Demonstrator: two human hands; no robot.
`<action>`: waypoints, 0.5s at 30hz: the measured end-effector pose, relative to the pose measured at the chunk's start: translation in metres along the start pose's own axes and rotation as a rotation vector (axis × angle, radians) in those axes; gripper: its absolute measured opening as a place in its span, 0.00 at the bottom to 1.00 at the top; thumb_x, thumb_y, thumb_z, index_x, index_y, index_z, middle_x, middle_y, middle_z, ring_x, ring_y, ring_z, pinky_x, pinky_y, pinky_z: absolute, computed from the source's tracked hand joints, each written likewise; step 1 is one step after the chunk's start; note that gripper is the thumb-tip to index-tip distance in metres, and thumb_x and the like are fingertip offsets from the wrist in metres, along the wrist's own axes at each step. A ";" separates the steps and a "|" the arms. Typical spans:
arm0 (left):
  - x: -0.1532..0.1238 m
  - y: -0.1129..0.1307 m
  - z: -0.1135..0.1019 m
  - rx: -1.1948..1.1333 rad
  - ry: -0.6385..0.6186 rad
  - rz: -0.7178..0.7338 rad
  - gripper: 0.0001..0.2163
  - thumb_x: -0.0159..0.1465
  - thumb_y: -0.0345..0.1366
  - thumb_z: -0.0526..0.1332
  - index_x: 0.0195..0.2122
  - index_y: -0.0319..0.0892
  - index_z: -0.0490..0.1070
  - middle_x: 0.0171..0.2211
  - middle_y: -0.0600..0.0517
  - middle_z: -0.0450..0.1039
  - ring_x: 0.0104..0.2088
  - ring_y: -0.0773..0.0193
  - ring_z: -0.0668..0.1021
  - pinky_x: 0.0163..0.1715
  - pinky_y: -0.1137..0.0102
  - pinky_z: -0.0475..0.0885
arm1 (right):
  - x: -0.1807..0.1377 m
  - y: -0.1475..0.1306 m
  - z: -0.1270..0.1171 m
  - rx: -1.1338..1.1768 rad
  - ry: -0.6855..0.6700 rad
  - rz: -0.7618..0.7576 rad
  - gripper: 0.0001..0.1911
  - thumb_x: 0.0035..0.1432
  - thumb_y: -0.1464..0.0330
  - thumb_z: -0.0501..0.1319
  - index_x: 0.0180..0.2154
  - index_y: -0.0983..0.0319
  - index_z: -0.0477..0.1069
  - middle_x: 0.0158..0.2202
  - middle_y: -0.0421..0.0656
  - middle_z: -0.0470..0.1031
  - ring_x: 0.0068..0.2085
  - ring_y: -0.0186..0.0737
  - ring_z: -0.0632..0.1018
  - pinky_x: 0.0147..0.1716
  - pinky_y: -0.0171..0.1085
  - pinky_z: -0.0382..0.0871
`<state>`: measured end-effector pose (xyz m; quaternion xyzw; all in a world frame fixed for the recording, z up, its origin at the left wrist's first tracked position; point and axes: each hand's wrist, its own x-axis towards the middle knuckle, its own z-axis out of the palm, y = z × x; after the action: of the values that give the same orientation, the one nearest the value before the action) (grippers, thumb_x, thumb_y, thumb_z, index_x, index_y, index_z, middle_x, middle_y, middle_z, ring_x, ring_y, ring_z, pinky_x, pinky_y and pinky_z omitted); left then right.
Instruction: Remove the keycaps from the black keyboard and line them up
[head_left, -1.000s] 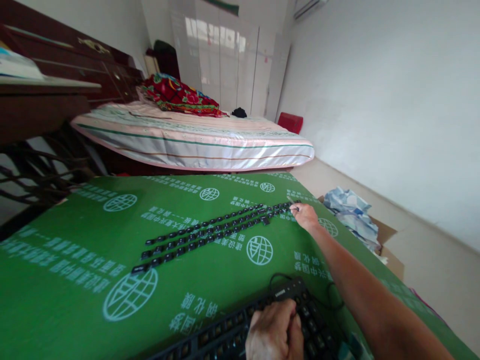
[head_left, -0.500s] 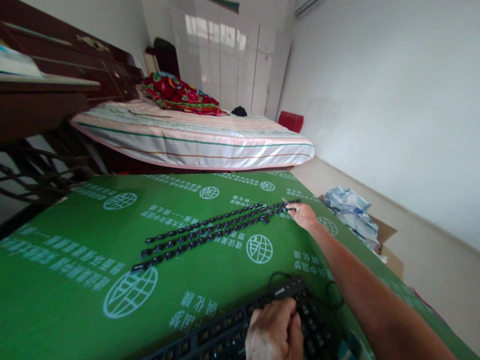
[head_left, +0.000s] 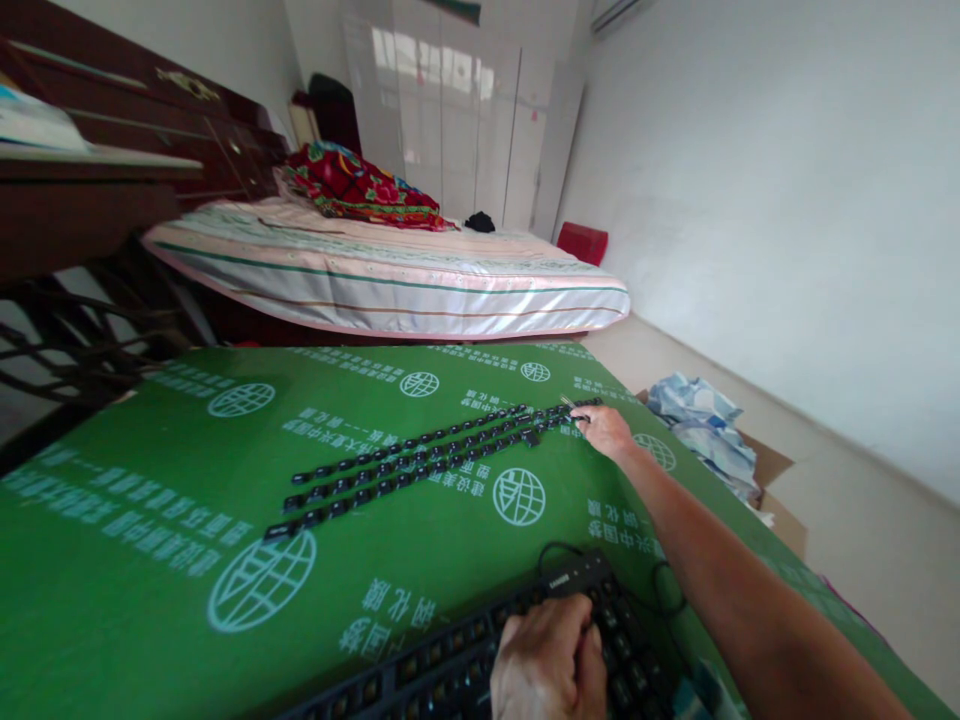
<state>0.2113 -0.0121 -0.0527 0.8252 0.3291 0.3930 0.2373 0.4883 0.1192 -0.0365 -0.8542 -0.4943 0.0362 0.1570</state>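
Observation:
My right hand point(head_left: 602, 430) reaches to the far right end of the keycap rows. Its fingers are closed on a thin metal tool with slim prongs point(head_left: 570, 404), whose exact kind is too small to make out; the tips are over the row. Black keycaps point(head_left: 405, 466) lie in three long slanting rows, and one keycap point(head_left: 529, 438) sits just below them. Closed and knuckles up, my left hand point(head_left: 546, 655) rests on the black keyboard point(head_left: 420, 672), hiding part of it. Whatever is under its curled fingers is hidden. Bare switch positions show along the keyboard.
The green printed board point(head_left: 405, 545) carries everything. A black cable point(head_left: 671, 605) loops right of the keyboard. Beyond the board stands a bed point(head_left: 390, 285) with a red floral blanket point(head_left: 360, 190). Crumpled blue-white cloth point(head_left: 697, 425) and cardboard point(head_left: 784, 510) lie at right.

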 end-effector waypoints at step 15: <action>-0.001 0.000 0.000 -0.002 -0.018 -0.001 0.08 0.58 0.29 0.52 0.34 0.46 0.68 0.26 0.54 0.76 0.27 0.62 0.77 0.29 0.69 0.65 | 0.000 0.000 0.001 -0.024 0.010 -0.007 0.14 0.54 0.66 0.58 0.43 0.50 0.75 0.38 0.37 0.79 0.36 0.37 0.78 0.35 0.32 0.68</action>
<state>0.2114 -0.0126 -0.0532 0.8284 0.3268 0.3857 0.2414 0.4878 0.1191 -0.0378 -0.8545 -0.4969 0.0252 0.1492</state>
